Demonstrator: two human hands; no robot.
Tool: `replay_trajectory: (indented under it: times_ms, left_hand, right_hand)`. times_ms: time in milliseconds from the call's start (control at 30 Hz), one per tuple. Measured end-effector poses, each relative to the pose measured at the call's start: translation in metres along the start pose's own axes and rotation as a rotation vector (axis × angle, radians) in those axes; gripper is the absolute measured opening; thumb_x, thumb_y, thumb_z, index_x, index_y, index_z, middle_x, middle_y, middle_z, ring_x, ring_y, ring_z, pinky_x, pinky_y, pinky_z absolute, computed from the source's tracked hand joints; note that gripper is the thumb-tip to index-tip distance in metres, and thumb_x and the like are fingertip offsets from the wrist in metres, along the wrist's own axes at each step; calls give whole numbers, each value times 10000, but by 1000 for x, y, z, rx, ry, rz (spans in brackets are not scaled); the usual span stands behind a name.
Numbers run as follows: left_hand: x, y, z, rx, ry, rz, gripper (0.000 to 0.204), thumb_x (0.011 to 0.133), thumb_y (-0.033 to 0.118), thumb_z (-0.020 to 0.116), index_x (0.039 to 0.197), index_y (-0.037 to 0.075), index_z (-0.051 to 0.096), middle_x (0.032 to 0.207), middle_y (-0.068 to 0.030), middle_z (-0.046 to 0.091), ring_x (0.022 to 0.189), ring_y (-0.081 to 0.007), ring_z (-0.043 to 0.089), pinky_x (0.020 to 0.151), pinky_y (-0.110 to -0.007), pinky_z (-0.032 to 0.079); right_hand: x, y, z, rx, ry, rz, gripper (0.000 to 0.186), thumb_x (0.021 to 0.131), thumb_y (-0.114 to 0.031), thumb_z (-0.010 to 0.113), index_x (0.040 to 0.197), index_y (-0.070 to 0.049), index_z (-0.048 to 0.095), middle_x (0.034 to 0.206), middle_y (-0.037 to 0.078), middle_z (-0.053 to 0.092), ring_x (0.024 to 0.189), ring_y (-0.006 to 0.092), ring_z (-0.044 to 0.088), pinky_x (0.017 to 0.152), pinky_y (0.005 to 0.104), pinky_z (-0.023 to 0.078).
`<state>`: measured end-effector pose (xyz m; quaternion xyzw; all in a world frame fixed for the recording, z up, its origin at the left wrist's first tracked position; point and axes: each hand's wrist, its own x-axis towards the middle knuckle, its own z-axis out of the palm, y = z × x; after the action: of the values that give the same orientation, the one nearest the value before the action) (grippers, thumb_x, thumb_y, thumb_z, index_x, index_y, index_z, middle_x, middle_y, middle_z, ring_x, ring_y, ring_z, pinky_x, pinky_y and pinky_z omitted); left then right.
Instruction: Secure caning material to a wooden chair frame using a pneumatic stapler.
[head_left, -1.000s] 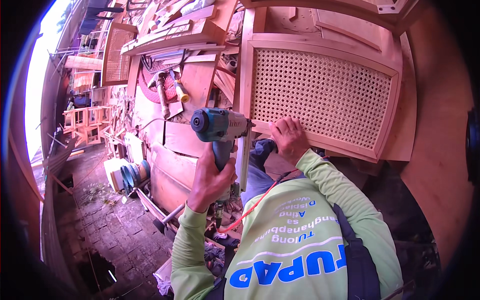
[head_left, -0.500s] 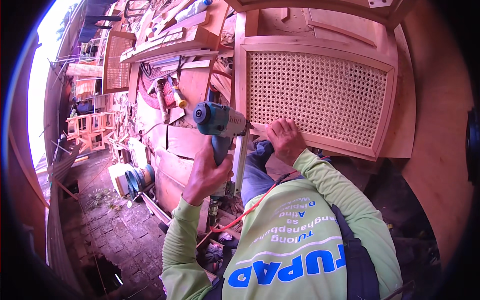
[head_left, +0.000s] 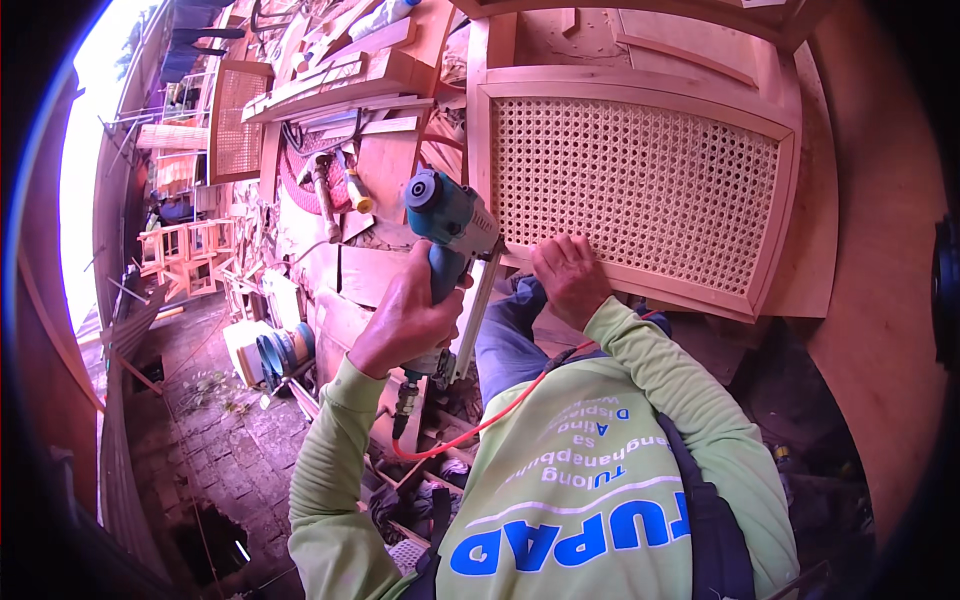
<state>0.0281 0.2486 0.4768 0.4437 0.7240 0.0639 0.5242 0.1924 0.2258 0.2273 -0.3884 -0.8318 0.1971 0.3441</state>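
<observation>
My left hand is wrapped around the grip of a teal and silver air nail gun. The gun leans, its round cap up and its magazine slanting down toward my lap. Its nose is at the lower left corner of a wooden frame; whether they touch I cannot tell. Woven cane webbing fills that frame. With fingers curled over the frame's near edge, my right hand grips it a little right of the nose. A red air hose runs from the gun's lower fitting across my front.
A hammer and a yellow-handled tool lie on the cluttered bench left of the frame. Beyond them are stacked wooden strips. Buckets stand on the brick floor at left. A large curved wooden panel rises at right.
The nail gun has tilted: its cap end moved up and right, while its lower end and the hose fitting swung left. My right hand stays on the frame's edge.
</observation>
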Motion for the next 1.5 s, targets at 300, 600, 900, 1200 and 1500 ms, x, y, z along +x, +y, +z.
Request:
replay_trajectory:
  times_ms: [300, 600, 900, 1200, 1500]
  left_hand:
    - [-20, 0, 0, -8, 64, 80, 367, 961, 35, 592, 1305, 28, 465, 943, -81, 630, 594, -137, 608, 532, -311, 526]
    - [-96, -51, -12, -262, 396, 40, 417, 962, -24, 590, 1351, 36, 454, 791, -43, 571, 556, -126, 566, 486, -301, 464]
    - [-105, -106, -8, -453, 481, 18, 491, 940, -29, 625, 1394, 14, 441, 1027, -89, 628, 618, -151, 637, 506, -301, 510]
    - [-102, -112, -3, -456, 556, 56, 460, 925, 25, 639, 1351, 2, 468, 817, -81, 637, 580, -148, 633, 533, -318, 514]
    - [-88, -109, -9, -469, 568, 140, 497, 908, 49, 657, 1368, 8, 474, 778, -96, 659, 579, -177, 668, 571, -353, 544]
  right_hand:
    - [3, -2, -3, 26, 64, 11, 312, 851, -161, 600, 1114, 2, 643, 1012, 104, 577, 1024, 267, 569, 893, 395, 448]
    - [11, -10, -17, -42, -180, -46, 659, 829, -200, 764, 1462, -135, 594, 1213, 124, 506, 1165, 315, 487, 966, 455, 393]
    - [15, -7, -17, -163, -298, -150, 666, 841, -191, 741, 1486, -149, 582, 1291, 151, 499, 1184, 342, 478, 967, 474, 379]
    - [19, -13, -26, -128, -317, -170, 691, 816, -162, 766, 1484, -206, 594, 1269, 144, 498, 1167, 343, 478, 963, 470, 388]
    - [26, -12, -36, -150, -294, -189, 626, 804, -158, 782, 1414, -163, 645, 1250, 145, 517, 1156, 334, 495, 969, 471, 405]
